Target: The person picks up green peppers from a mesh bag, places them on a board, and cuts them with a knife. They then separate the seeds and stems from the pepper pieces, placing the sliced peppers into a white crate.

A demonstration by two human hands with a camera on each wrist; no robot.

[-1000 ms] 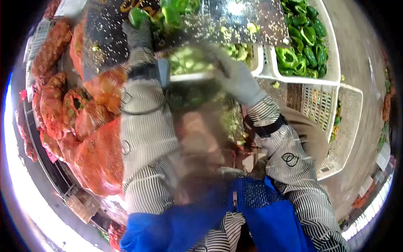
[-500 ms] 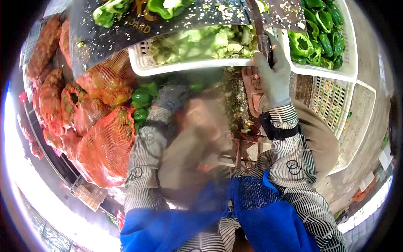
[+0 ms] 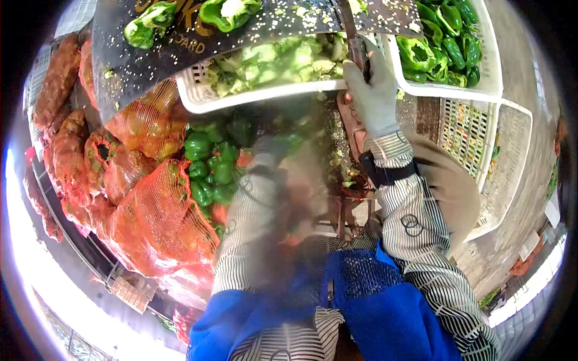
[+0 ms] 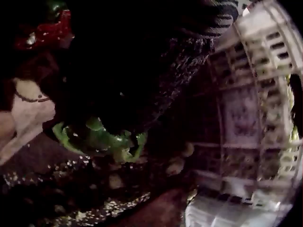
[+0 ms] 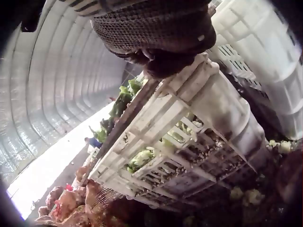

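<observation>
My right hand (image 3: 372, 99), in a grey glove, grips a knife by its dark handle (image 3: 358, 53) at the front edge of the dark board (image 3: 150, 69). In the right wrist view the gloved hand (image 5: 156, 35) is over the crate's rim. Low in front of me, my left hand (image 3: 265, 151) is blurred beside a pile of whole green peppers (image 3: 208, 165). The left wrist view is dark; a green pepper (image 4: 106, 142) shows at the end of the glove (image 4: 177, 78), whose fingers are hidden. Two cut peppers (image 3: 229, 13) lie on the board.
A white crate (image 3: 198, 103) of pale green scraps sits under the board's edge. Another crate (image 3: 497, 72) of green peppers stands at right, with more white crates (image 3: 512, 162) below it. Red mesh sacks (image 3: 156, 219) of produce crowd the left side.
My left hand left the pepper on the board and came down to the pepper pile, then moved slightly right. My right hand moved up and right to the board's edge, then slightly left.
</observation>
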